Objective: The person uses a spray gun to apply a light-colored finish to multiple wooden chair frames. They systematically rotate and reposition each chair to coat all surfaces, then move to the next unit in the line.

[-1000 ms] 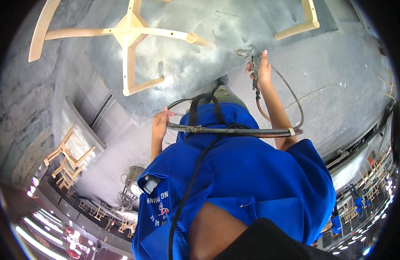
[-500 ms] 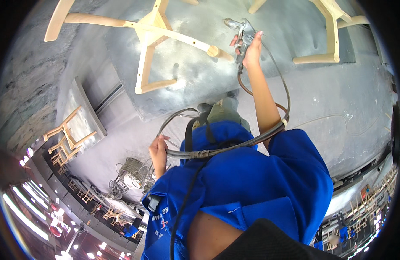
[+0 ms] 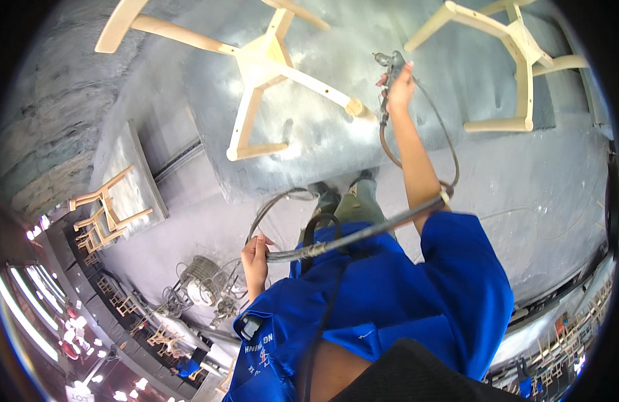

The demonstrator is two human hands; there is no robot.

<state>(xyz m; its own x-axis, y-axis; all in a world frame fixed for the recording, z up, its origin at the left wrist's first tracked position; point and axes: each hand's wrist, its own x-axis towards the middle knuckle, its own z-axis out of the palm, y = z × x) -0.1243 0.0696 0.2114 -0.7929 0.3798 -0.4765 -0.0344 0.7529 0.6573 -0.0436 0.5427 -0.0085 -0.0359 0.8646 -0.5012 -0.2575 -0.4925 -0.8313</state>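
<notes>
In my right hand [image 3: 402,92], held out in front, is a metal spray gun [image 3: 391,68] with its nozzle turned to the left. My fingers wrap its handle. A brown hose and a dark one run from the gun back to my right forearm, where they join a thick hose bundle [image 3: 363,236] that crosses in front of my body. My left hand [image 3: 256,260] is closed around the left end of that bundle. Left of the gun stands a pale wooden chair frame [image 3: 266,63]. A second wooden frame [image 3: 520,40] is to its right.
Both frames rest on a grey, powder-stained board [image 3: 216,141]. Further left, more wooden frames [image 3: 108,208] stand beside a panel. Coiled hoses and a round container [image 3: 201,285] lie on the floor at my left. Rows of chairs and people in blue are far behind.
My view has shifted, so the frames and board appear lower and further right. The spray gun has turned slightly in my right hand. Both hands keep their grip.
</notes>
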